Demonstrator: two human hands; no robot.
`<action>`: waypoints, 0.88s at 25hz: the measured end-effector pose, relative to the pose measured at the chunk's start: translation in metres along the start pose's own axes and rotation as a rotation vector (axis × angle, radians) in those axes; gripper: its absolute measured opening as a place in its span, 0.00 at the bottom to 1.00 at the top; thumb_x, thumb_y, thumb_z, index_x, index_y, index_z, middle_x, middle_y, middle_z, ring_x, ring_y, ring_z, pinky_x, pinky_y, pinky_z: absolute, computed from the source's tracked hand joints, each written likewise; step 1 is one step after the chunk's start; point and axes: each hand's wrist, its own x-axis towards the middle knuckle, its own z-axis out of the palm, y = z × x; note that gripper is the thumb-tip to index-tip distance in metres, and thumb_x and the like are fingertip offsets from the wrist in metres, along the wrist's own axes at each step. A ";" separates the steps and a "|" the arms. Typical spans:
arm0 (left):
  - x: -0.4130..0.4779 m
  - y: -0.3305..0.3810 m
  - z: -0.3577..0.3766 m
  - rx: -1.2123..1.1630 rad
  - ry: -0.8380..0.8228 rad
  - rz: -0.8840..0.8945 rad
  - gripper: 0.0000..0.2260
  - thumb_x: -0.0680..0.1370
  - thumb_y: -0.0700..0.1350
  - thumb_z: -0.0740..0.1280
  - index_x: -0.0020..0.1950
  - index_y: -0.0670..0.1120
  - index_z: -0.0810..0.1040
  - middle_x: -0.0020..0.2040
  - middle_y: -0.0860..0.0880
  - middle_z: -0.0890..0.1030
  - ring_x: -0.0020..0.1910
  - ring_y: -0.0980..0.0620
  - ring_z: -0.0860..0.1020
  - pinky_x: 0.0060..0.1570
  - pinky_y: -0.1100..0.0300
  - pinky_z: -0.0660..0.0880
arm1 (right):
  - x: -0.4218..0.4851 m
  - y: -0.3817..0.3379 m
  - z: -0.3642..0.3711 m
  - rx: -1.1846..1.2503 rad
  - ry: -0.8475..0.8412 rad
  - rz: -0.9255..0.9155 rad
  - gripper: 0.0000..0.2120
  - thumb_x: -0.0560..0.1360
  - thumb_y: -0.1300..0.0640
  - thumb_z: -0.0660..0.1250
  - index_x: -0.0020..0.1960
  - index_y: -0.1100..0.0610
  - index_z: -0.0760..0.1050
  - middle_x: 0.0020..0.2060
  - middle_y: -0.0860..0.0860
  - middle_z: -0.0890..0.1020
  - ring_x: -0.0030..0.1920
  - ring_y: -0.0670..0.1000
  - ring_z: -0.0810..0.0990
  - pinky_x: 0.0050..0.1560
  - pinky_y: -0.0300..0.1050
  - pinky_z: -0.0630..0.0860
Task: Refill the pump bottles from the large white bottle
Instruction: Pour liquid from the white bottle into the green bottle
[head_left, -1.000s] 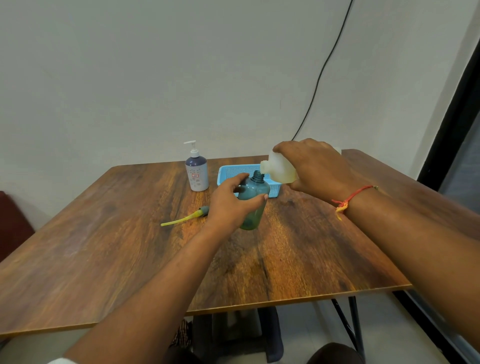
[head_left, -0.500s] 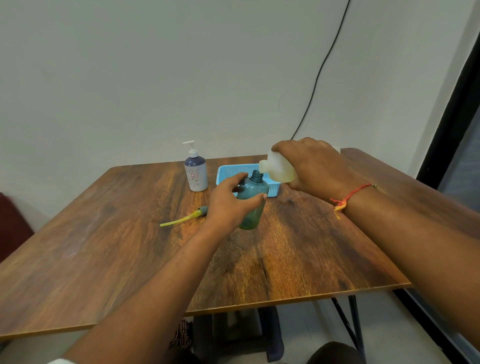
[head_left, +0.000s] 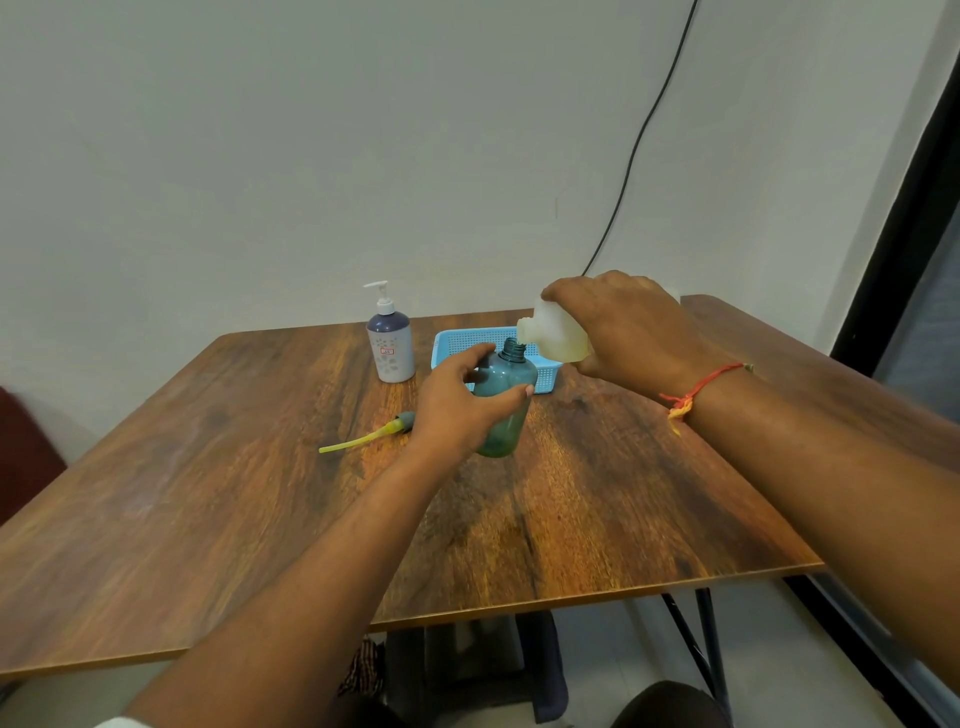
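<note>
the left forearm and right forearm are bare. a thin red-orange thread circles the right wrist, centre right of frame, knotted yellow with a short tail. a sliver of white sleeve shows at the bottom left edge.

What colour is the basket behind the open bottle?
The basket is light blue; head view.

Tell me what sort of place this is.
Likely a plain home or small-office room: wooden table by a bare wall, a black cable running down it, a dark window frame at right.
</note>
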 end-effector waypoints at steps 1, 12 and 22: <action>0.000 0.000 0.000 0.000 0.000 -0.001 0.33 0.71 0.50 0.80 0.74 0.46 0.74 0.64 0.52 0.79 0.60 0.57 0.76 0.60 0.57 0.79 | 0.000 0.000 -0.001 -0.002 0.000 -0.002 0.35 0.69 0.47 0.79 0.71 0.50 0.68 0.64 0.51 0.79 0.58 0.58 0.78 0.55 0.56 0.76; 0.000 0.004 0.000 -0.007 0.005 0.003 0.32 0.71 0.49 0.80 0.73 0.47 0.75 0.61 0.53 0.79 0.58 0.58 0.76 0.57 0.62 0.76 | 0.002 0.002 -0.002 -0.017 0.008 0.001 0.34 0.69 0.47 0.79 0.70 0.49 0.68 0.63 0.51 0.80 0.57 0.58 0.78 0.55 0.57 0.76; 0.000 0.007 -0.001 -0.015 0.008 -0.001 0.33 0.70 0.49 0.80 0.73 0.47 0.75 0.62 0.53 0.79 0.59 0.57 0.76 0.60 0.57 0.78 | 0.005 0.004 0.000 -0.033 0.031 -0.009 0.34 0.68 0.45 0.79 0.69 0.48 0.68 0.62 0.50 0.80 0.57 0.57 0.79 0.55 0.57 0.76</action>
